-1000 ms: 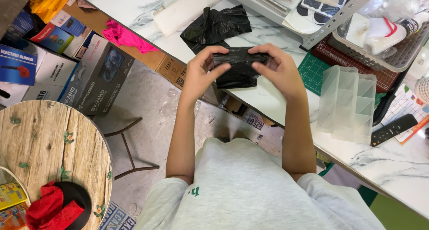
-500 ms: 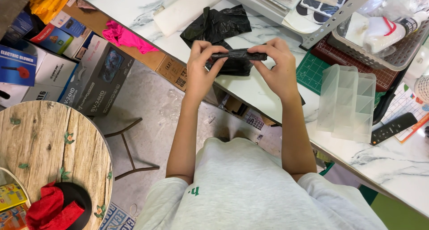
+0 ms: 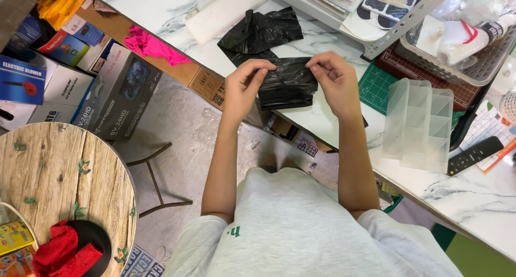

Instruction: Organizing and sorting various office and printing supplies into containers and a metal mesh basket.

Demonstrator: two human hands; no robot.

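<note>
Holding a crumpled black plastic bag (image 3: 287, 83) by its top edge, both hands sit over the near edge of the white marble-pattern table (image 3: 161, 8). Left hand (image 3: 243, 86): thumb and fingers pinched together on the bag's upper left corner. Right hand (image 3: 336, 78): fingertips clamped on the upper right corner, thumb side hidden behind the fingers. Bag hangs stretched between the two hands, lifted off the tabletop or just brushing it, cannot tell which.

Second crumpled black plastic bag (image 3: 260, 32) lies flat on the table just beyond the held one, touching or nearly so. White rolled sheet (image 3: 226, 13) lies further back to the left. Clear plastic divided organiser (image 3: 419, 123) stands on the table to the right of the right forearm, near but apart. Green cutting mat (image 3: 376, 83) lies between the right hand and the organiser. Black remote control (image 3: 475, 155) lies right of the organiser. White wire basket (image 3: 462, 67) sits at the upper right.

Pink cloth (image 3: 153, 45) lies on cardboard boxes under the table at left. Round wooden-top table (image 3: 59, 185) at lower left carries a red cloth (image 3: 64, 253). Person wears a light grey T-shirt (image 3: 301, 228).
</note>
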